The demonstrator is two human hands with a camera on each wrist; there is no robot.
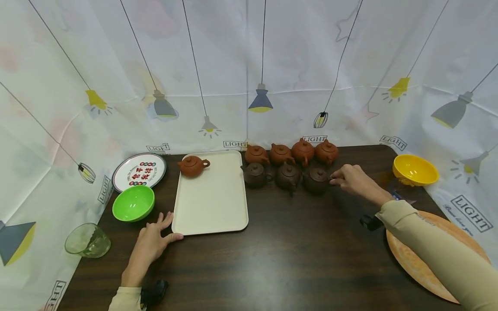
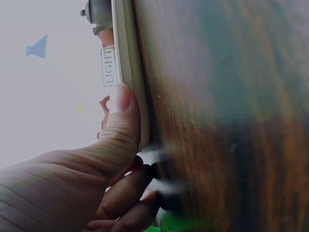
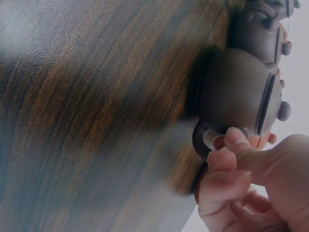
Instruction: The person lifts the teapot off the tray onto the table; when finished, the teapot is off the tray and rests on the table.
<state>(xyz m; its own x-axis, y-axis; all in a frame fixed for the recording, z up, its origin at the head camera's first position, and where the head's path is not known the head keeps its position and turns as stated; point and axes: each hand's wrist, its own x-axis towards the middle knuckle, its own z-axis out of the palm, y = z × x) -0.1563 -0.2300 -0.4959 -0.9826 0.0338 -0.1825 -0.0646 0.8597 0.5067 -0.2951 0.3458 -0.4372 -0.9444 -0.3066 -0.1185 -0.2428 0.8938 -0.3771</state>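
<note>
My right hand (image 1: pixel 352 179) pinches the handle of the rightmost dark brown teapot (image 1: pixel 316 180), which sits on the table. Up close in the right wrist view, thumb and index finger meet at the handle of this teapot (image 3: pixel 231 92). At the front left corner of a cream tray (image 1: pixel 212 198), my left hand (image 1: pixel 153 239) holds on, thumb along the front edge and fingers at the left side. A reddish-brown teapot (image 1: pixel 191 166) stands on the tray's back left corner. Two more dark teapots, including the middle one (image 1: pixel 288 176), stand left of the gripped one.
Several reddish teapots (image 1: pixel 281 154) line the back edge behind the dark ones. On the left are a printed plate (image 1: pixel 134 166), a green bowl (image 1: pixel 133 204) and a glass (image 1: pixel 88 241). A yellow bowl (image 1: pixel 415 169) and a round wooden board (image 1: pixel 412 255) lie right.
</note>
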